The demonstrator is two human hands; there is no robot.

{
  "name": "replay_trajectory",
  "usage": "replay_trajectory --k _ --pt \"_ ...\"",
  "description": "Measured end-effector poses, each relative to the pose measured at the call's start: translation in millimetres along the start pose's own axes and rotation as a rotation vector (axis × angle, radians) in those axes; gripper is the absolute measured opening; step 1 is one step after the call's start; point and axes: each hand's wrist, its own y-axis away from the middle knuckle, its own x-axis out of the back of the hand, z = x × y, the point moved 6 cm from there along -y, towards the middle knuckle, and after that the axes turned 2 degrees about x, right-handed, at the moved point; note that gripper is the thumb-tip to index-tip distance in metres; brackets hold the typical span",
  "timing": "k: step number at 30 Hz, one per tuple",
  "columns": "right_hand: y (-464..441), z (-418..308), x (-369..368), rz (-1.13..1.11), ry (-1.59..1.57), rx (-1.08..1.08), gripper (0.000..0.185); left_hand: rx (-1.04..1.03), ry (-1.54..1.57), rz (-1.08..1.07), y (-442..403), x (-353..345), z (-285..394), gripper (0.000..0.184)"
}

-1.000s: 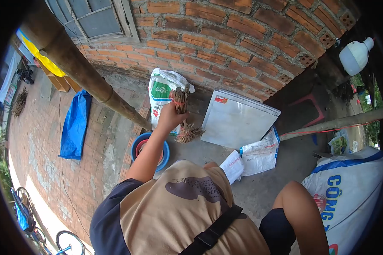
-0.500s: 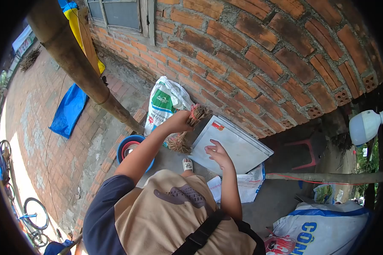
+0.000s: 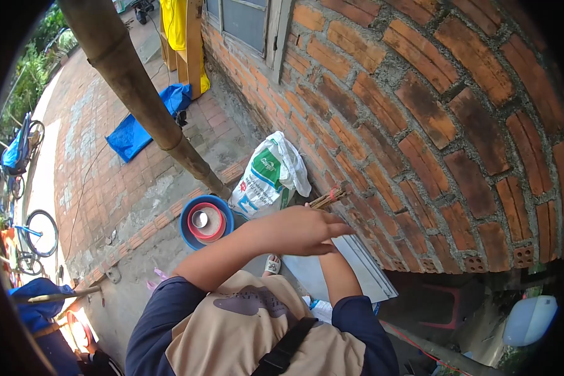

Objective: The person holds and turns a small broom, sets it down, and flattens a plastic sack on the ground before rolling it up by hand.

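Left fingers (image 3: 337,230) before right forearm (image 3: 338,276); stick bundle (image 3: 328,198), sack (image 3: 266,178), blue basin (image 3: 185,234) near.

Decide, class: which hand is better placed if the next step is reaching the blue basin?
Probably the left hand: its forearm shows nearest the blue basin, while the right forearm sits farther away. Which hand grips the twig bundle is hidden.

Matt woody sticks (image 3: 328,198), smooth plastic basin (image 3: 183,226), rough brick wall (image 3: 418,145)
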Motion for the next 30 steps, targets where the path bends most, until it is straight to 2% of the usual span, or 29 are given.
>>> replay_trajectory --k 1,2,3,4,6,7,8,9,10,12,14,16,17,19,20,21,22,24,25,26,27,28,29,30 --pt "-9 6 12 0.052 0.086 -0.178 0.050 -0.282 0.010 0.168 16 21 47 0.047" --pt "-19 6 17 0.097 0.181 -0.346 0.049 -0.430 0.045 0.158 32 34 86 0.043" --pt "-31 8 24 0.149 0.130 -0.327 0.051 -0.669 -0.027 0.284 53 44 115 0.036" --pt "-39 15 32 0.201 0.077 -0.309 0.053 -0.688 -0.047 0.253 72 49 140 0.029" --pt "-49 12 48 0.301 0.052 -0.316 0.042 -0.685 0.009 0.312 92 51 151 0.025" --pt "-60 13 59 0.328 0.120 -0.317 0.049 -0.811 -0.199 0.564 107 55 159 0.029" --pt "-67 11 69 0.375 0.190 -0.342 0.046 -0.925 -0.423 0.804 126 52 170 0.034" --pt "-68 9 75 0.407 0.271 -0.355 0.045 -0.770 -0.311 0.990 136 49 174 0.033" --pt "-63 10 74 0.444 0.308 -0.367 0.046 -0.732 -0.357 1.009 153 56 182 0.033" --pt "-39 2 60 0.593 0.204 -0.430 0.047 -0.725 -0.447 0.733 187 62 206 0.031" --pt "-38 26 46 0.851 0.151 -0.540 0.047 -0.656 -0.581 0.748 224 42 222 0.030" --pt "-30 59 19 0.701 0.163 -0.551 0.045 -0.514 -0.501 0.915 259 24 229 0.020" --pt "-20 61 -16 0.646 0.191 -0.530 0.045 -0.414 -0.480 1.030 274 22 232 0.019" --pt "9 91 -103 0.400 0.037 -0.497 0.040 -0.114 -0.633 1.371 312 10 227 0.026" --pt "39 102 -139 0.295 -0.046 -0.492 0.038 0.098 -0.641 1.401 338 5 225 0.030" --pt "78 88 -191 0.109 -0.097 -0.296 0.039 0.346 -0.762 1.427 364 -5 217 0.036" --pt "118 75 -246 -0.238 0.038 -0.319 0.043 0.579 -0.848 1.408 388 -12 212 0.043" --pt "238 20 -329 -0.627 -0.010 -0.213 0.043 1.051 -0.833 1.283 440 -33 200 0.054" --pt "284 1 -368 -0.918 0.019 -0.138 0.046 1.234 -0.841 1.242 462 -47 199 0.055" --pt "342 -39 -394 -1.169 0.084 0.024 0.045 1.411 -0.841 1.192 482 -61 199 0.056" --pt "394 -67 -416 -1.378 0.090 0.199 0.047 1.435 -0.840 1.198 500 -76 202 0.056" --pt "442 -91 -433 -1.583 0.090 0.380 0.049 1.564 -0.828 1.179 520 -93 204 0.057" --pt "480 -122 -438 -1.662 0.157 0.731 0.050 1.692 -0.801 1.164 535 -109 205 0.058" --pt "517 -149 -438 -1.714 0.216 1.091 0.050 1.716 -0.789 1.175 545 -119 207 0.058"
